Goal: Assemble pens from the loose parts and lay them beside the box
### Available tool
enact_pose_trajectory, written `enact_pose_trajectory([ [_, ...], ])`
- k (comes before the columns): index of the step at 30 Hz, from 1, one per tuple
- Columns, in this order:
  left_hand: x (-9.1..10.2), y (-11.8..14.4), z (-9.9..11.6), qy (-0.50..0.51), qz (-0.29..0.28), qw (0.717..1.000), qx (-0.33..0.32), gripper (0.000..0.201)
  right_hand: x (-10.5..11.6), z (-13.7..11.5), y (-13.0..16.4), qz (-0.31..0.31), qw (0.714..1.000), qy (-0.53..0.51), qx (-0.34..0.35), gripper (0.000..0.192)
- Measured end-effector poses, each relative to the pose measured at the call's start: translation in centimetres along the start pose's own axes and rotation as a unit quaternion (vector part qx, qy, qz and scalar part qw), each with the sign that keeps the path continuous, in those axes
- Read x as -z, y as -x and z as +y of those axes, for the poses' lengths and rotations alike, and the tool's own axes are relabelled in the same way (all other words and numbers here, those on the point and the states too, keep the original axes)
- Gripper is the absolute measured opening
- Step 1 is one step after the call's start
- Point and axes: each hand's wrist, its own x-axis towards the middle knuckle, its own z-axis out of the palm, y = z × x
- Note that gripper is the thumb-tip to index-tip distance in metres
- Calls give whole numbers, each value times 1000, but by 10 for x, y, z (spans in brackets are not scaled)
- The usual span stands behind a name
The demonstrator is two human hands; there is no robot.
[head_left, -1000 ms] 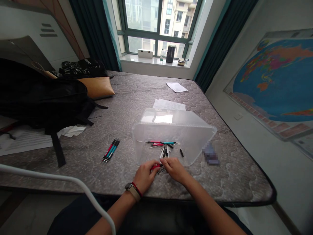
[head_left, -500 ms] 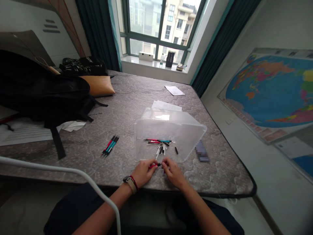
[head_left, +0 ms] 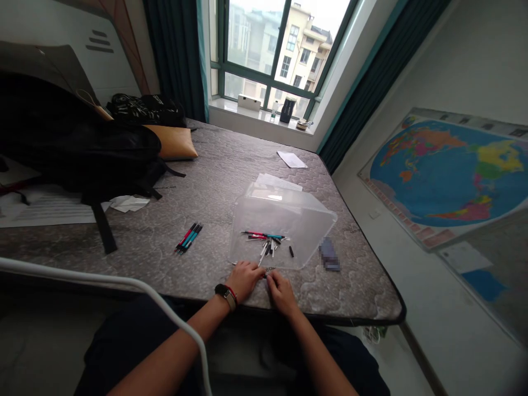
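My left hand (head_left: 244, 279) and my right hand (head_left: 280, 289) meet at the near edge of the grey mattress (head_left: 214, 176), fingers closed around a small pen that is almost hidden between them. Just beyond my hands a clear plastic bin (head_left: 284, 220) holds several red, teal and black pens and pen parts (head_left: 266, 240). To the left of the bin, a small bundle of red and teal pens (head_left: 188, 238) lies on the mattress.
A black backpack (head_left: 78, 154) and an orange cushion (head_left: 171, 143) fill the left side, with papers (head_left: 45, 209) under the bag. Loose sheets (head_left: 291, 159) lie farther back. A white tube (head_left: 103, 286) crosses the lower left. A world map (head_left: 445, 170) hangs on the right wall.
My hands have drawn slightly nearer together over the pen; the red barrel seen earlier is now covered. The camera has pulled back and tilted, so the bed looks smaller.
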Motion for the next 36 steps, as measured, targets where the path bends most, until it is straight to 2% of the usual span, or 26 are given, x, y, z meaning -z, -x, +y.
enact_pose_trajectory([
  [4, 3, 0, 3, -13, 13, 999, -26, 24, -7, 9, 6, 27, 999, -22, -17, 39],
  [8, 8, -2, 9, 2, 34, 999, -17, 20, -8, 15, 5, 23, 993, -103, -54, 45],
  [12, 12, -5, 14, 14, 53, 999, 2, 40, -4, 20, -3, 47, 966, -218, -130, 56],
  [16, 15, -6, 18, 9, 67, 998, 11, 35, 0, 24, -14, 116, 927, -295, -202, 60],
  [18, 17, -5, 19, 4, 71, 997, 14, 32, 0, 23, -18, 118, 924, -298, -206, 57],
  [22, 22, -3, 21, 8, 65, 997, 31, 40, -4, 20, -20, 92, 957, -222, -164, 51],
  [26, 29, 2, 22, 18, 73, 997, 16, 39, -5, 12, -19, 110, 987, -62, -103, 49],
  [28, 32, 6, 23, 19, 73, 997, -2, 35, -3, 8, -18, 93, 993, 25, -67, 45],
  [30, 33, 9, 25, 25, 74, 997, -20, 32, 1, 4, -15, 57, 992, 112, -21, 36],
  [33, 34, 12, 29, 56, 68, 995, -46, 33, 5, 1, -10, 30, 972, 228, 37, 25],
  [36, 37, 14, 33, 110, 53, 991, -58, 34, 5, -1, -9, 31, 955, 293, 41, 22],
])
